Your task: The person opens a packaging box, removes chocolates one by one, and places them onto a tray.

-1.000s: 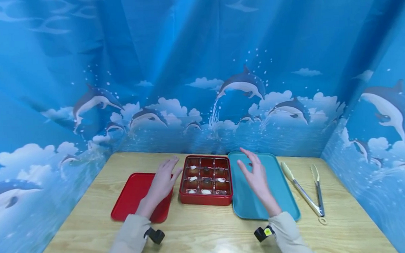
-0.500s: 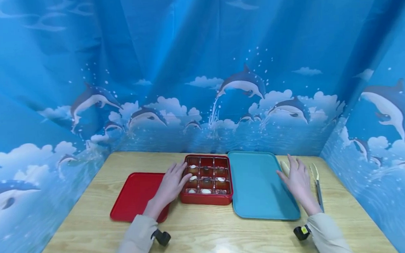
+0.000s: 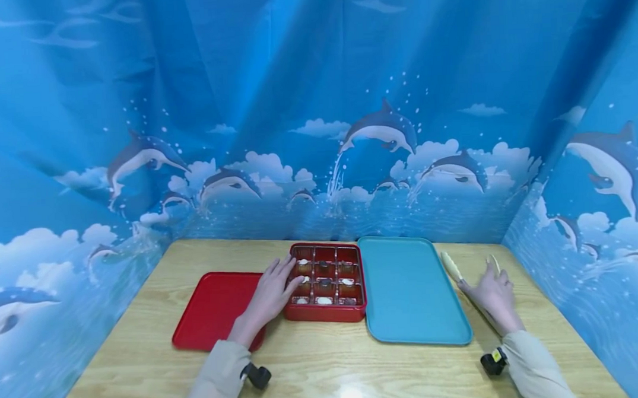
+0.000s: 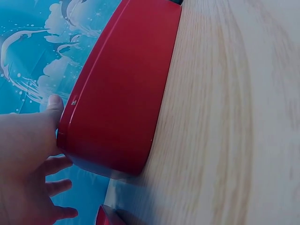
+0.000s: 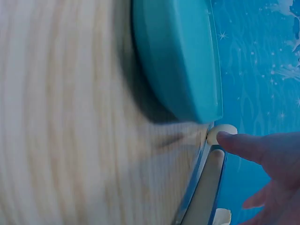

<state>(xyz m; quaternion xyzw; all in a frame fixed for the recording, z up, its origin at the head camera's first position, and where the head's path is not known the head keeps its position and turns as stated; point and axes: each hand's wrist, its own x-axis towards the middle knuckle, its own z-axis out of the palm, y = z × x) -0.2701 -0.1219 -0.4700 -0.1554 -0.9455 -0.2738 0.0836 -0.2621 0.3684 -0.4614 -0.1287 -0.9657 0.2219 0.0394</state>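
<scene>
The right hand [image 3: 494, 295] is over the tongs [image 3: 451, 267], which lie on the surface [image 3: 305, 366] just to the right of the blue tray [image 3: 411, 290]. Their long axis runs away from the person: the pale tips point to the far edge, and the near end is hidden beneath the hand and wrist. The two arms spread apart toward the tips, so the hand sits across them — thumb at the left arm, other fingers over toward the right one. The right fingers look parted from the thumb rather than pinched together; how firmly they touch the tongs I cannot tell.

The left hand [image 3: 269, 290] is well apart from the tongs, its fingers spread at the left rim of the red box [image 3: 324, 313]. Its forearm reaches over the red tray [image 3: 214, 304].
</scene>
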